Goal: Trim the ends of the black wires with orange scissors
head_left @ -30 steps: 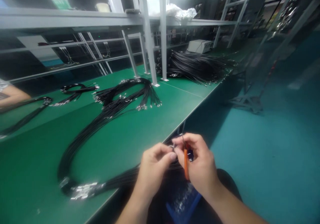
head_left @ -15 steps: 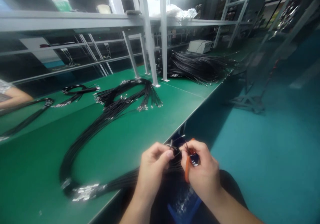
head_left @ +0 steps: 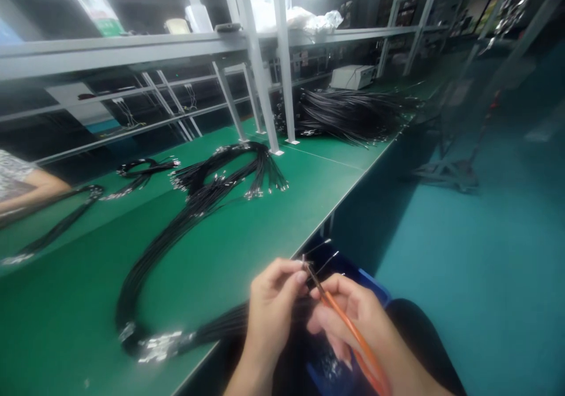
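Observation:
My left hand (head_left: 276,302) pinches the end of a black cable between thumb and forefinger at the bench edge. My right hand (head_left: 348,313) is closed on a pair of orange-handled pliers (head_left: 346,325). Their dark, narrow jaws meet the cable end at my left fingertips; whether they cut or grip it I cannot tell. The thick bundle of black cables (head_left: 152,266) curves across the bench and passes under my left hand. Thin cable ends with light tips stick out beyond my fingers. White labels or sleeves wrap the bundle near the front.
The green bench (head_left: 229,243) ends in a diagonal edge beside me. Below my hands stands a blue bin (head_left: 375,284). A large cable pile (head_left: 348,113) lies behind the grey posts (head_left: 262,90). Another person's arm (head_left: 42,187) rests at the left. Shelving (head_left: 132,49) spans the back.
The pliers have swung from being tucked in my right palm to pointing at my left fingertips. My right hand has dropped slightly and its fingers have loosened; the view has shifted a little.

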The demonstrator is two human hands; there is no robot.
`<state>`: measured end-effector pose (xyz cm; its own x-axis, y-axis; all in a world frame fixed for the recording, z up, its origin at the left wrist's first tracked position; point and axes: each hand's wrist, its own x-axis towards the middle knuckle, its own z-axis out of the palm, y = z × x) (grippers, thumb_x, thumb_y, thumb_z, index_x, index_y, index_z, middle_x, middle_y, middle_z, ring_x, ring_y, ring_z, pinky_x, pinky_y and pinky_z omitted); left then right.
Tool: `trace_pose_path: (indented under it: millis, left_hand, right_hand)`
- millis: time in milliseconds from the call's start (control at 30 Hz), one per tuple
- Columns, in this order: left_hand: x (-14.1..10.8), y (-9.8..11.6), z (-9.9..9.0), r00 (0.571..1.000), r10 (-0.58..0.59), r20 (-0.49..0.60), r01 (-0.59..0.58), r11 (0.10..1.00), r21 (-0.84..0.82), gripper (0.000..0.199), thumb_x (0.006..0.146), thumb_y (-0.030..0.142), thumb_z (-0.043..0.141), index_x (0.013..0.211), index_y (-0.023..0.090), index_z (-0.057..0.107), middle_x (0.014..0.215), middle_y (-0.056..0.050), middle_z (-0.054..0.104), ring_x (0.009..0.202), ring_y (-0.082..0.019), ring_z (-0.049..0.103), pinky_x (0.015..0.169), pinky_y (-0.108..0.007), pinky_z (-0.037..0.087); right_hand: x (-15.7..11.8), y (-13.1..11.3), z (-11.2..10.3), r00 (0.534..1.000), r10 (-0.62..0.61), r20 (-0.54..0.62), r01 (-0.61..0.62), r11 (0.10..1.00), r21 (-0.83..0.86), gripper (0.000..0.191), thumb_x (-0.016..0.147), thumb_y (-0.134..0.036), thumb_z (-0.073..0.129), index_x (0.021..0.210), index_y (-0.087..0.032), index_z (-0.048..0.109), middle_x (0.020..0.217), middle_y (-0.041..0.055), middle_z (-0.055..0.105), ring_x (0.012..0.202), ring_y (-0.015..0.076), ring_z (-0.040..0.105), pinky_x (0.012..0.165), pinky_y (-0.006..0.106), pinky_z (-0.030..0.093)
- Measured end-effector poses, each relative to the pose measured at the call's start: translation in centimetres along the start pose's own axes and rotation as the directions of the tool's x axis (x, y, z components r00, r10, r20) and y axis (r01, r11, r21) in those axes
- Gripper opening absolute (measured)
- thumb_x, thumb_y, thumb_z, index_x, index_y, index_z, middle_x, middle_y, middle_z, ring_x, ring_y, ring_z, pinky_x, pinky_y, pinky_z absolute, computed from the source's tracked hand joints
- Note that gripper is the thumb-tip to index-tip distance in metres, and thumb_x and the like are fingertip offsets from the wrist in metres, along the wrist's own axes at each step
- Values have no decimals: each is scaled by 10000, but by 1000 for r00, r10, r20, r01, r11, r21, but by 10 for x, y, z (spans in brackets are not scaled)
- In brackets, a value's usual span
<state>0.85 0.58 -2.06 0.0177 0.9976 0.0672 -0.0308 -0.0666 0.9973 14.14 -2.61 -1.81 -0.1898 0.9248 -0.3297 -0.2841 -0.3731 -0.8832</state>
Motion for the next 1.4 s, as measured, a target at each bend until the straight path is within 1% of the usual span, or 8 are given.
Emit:
trace_pose_path:
  millis: [200,400,600,700,900,1000,1133,1400]
  left_hand:
    - [-2,-1,2,999,-24,31,22,998,50,44,769,216,675,756,175,683,702,6,653,643,-113,590,610,-192,481]
    - [2,-5,4,999,-31,42,27,996,83,69,769,241,676,761,172,679,707,4,644,636,-115,581,600,-196,475]
    - [2,-6,4,998,-22,66,17,997,72,48,772,232,676,761,185,674,726,12,648,663,-116,592,612,-192,482]
    - [3,-9,4,998,-18,60,13,996,84,37,779,226,670,771,190,671,741,12,653,678,-117,599,615,-190,487]
    - [4,-18,5,995,99,21,-101,980,172,16,800,197,640,796,195,655,761,10,656,676,-123,602,627,-214,491]
    - [4,-22,5,987,154,36,-159,962,223,33,806,189,628,783,193,651,771,4,653,692,-131,606,637,-226,489]
    - [2,-24,4,982,181,45,-186,947,263,50,814,190,615,773,191,643,782,-5,652,713,-144,609,649,-240,488]
    - [3,-26,5,977,205,58,-213,932,294,71,823,180,592,764,191,630,770,-7,642,737,-155,610,658,-247,484]
  right_hand:
    - [3,5,0,1000,-22,4,22,1000,4,163,762,-275,646,850,-171,555,600,6,681,313,26,398,337,135,303]
    - [6,6,-2,1000,8,-19,-8,1000,9,156,768,-268,644,852,-174,551,566,-23,652,280,18,377,294,117,268]
    - [2,10,-8,999,3,40,-5,998,59,197,795,-347,638,866,-192,539,547,-48,616,270,27,385,270,116,251]
    - [-2,10,-12,1000,3,21,-5,998,67,215,800,-372,626,874,-193,533,517,-55,593,254,27,368,267,121,219]
    - [-5,4,-15,998,52,46,-50,998,-46,204,751,-314,652,811,-180,511,510,-51,584,280,11,348,309,126,248]
    - [-3,0,-13,997,75,16,-73,992,-108,175,756,-279,639,804,-175,507,513,-53,583,288,15,348,306,130,260]
    - [1,2,-12,998,66,-20,-68,990,-126,169,754,-263,647,820,-168,524,530,-52,590,306,17,357,298,122,256]
    - [3,12,-17,999,37,19,-36,996,-87,216,788,-358,641,839,-183,525,545,-50,603,287,25,381,292,131,255]
